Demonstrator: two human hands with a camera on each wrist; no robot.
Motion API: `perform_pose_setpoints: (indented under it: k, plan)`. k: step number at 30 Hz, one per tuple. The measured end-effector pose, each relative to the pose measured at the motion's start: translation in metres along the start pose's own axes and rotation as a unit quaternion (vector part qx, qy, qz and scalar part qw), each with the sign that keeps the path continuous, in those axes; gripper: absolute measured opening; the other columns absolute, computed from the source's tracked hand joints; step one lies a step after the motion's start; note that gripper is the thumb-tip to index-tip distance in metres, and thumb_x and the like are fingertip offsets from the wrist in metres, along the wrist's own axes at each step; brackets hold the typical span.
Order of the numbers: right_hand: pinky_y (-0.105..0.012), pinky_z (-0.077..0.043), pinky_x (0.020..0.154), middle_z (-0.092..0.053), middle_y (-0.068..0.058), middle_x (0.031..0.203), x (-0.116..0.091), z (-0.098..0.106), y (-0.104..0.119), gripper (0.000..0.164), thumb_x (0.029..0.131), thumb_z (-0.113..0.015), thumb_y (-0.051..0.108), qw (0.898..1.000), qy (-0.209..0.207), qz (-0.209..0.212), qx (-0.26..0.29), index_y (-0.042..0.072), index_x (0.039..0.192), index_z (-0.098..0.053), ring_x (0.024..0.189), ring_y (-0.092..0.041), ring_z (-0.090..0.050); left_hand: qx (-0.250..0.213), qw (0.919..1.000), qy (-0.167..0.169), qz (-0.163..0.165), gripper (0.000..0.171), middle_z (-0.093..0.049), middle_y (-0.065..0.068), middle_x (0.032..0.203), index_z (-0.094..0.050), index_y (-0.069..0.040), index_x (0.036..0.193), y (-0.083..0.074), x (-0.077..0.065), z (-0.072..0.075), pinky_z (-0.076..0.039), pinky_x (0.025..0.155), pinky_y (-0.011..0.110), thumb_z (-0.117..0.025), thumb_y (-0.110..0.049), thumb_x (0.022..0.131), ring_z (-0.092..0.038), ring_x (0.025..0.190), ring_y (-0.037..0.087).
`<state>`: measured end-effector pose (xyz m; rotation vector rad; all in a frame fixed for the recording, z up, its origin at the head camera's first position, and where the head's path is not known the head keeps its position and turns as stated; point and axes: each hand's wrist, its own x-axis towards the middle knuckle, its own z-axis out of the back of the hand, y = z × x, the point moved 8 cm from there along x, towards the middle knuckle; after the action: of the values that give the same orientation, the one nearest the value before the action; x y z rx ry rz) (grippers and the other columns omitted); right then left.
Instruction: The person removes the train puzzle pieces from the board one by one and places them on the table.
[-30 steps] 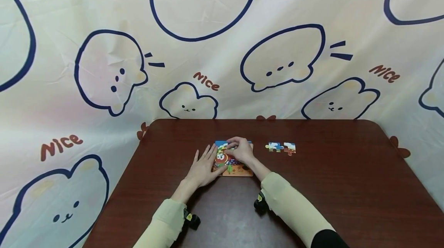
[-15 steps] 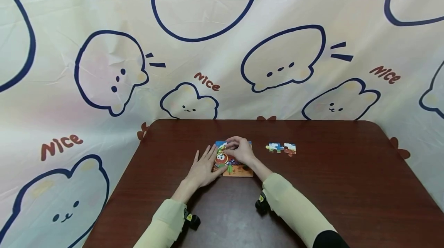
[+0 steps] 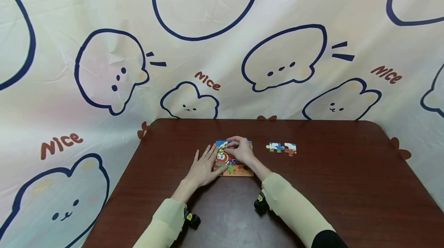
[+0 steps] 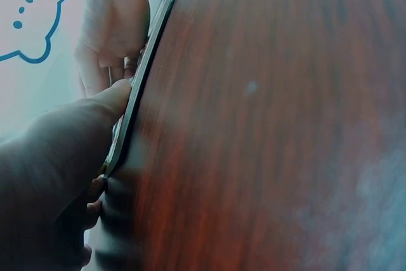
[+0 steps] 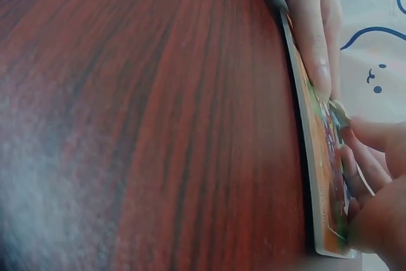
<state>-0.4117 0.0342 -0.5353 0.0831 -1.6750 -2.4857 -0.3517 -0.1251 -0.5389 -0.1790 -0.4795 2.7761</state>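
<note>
A jigsaw puzzle board (image 3: 239, 171) with a colourful cartoon picture lies flat on the table, seen in the head view. My left hand (image 3: 204, 169) rests on its left side, fingers extended and thumb across the lower edge. Over the upper middle of the board, my right hand (image 3: 242, 151) pinches a small jigsaw piece (image 5: 340, 112) between thumb and forefinger. The right wrist view shows this piece tilted up at the board's surface. Its print is mostly hidden by the fingers, and whether it sits in a gap I cannot tell.
Two loose jigsaw pieces, one blue and green (image 3: 275, 147) and one brown and white (image 3: 290, 147), lie side by side to the right of the board. The dark brown table (image 3: 329, 186) ends at a pale cloth backdrop (image 3: 222, 59) printed with cartoon animals.
Both hands and the board keep nearly the same place. My right hand's fingers shift only very slightly over the board; the loose pieces stay put.
</note>
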Motion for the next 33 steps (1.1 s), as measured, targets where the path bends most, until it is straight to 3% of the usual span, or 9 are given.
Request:
perform_pose_setpoints:
  k: [6,13,20,26,33]
  plan:
    - [-0.044,-0.065,0.093,-0.083,-0.017,0.115,0.0,0.021,0.001,0.035,0.098,-0.083,0.008,0.999,-0.028,0.008,0.04,0.004,0.132,-0.074,0.104,-0.03,-0.077,-0.004,1.0,0.001,0.0,0.095,-0.023,0.008,0.185,-0.025,-0.012,0.176,0.0,0.0,-0.001,-0.009,0.138,0.069,-0.054,-0.07,0.107,-0.016,0.174,0.031]
    - [-0.045,-0.066,0.097,-0.081,-0.022,0.121,-0.003,0.054,-0.004,0.039,0.101,-0.08,0.009,0.997,-0.017,-0.006,0.075,0.004,0.139,-0.071,0.111,-0.032,-0.078,-0.008,1.0,-0.005,0.001,0.095,-0.025,0.01,0.184,-0.026,-0.011,0.176,-0.001,-0.002,0.0,-0.01,0.138,0.07,-0.056,-0.069,0.107,-0.018,0.174,0.032]
    - [-0.033,-0.064,0.088,-0.081,-0.02,0.121,-0.009,0.086,-0.017,0.04,0.102,-0.079,0.009,0.998,-0.015,-0.022,0.059,0.004,0.141,-0.069,0.109,-0.025,-0.078,-0.007,1.0,-0.006,0.0,0.095,-0.024,0.01,0.185,-0.026,-0.012,0.176,-0.001,-0.003,0.001,-0.01,0.138,0.07,-0.056,-0.069,0.107,-0.017,0.174,0.032]
    - [-0.028,-0.053,0.079,-0.081,-0.022,0.119,-0.018,0.111,-0.024,0.039,0.102,-0.078,0.007,1.0,-0.007,-0.009,0.006,0.002,0.139,-0.069,0.114,-0.035,-0.076,-0.009,0.9999,-0.006,-0.005,0.094,-0.023,0.008,0.185,-0.025,-0.013,0.176,-0.002,-0.003,0.002,-0.009,0.138,0.07,-0.055,-0.069,0.107,-0.016,0.174,0.032]
    - [-0.022,-0.058,0.077,-0.082,-0.024,0.118,-0.023,0.129,-0.031,0.036,0.101,-0.077,0.003,0.999,0.002,0.005,-0.035,-0.002,0.136,-0.07,0.114,-0.039,-0.077,-0.007,0.9999,-0.006,-0.005,0.095,-0.023,0.008,0.185,-0.025,-0.012,0.176,-0.002,-0.002,0.001,-0.009,0.138,0.07,-0.054,-0.07,0.107,-0.016,0.175,0.031]
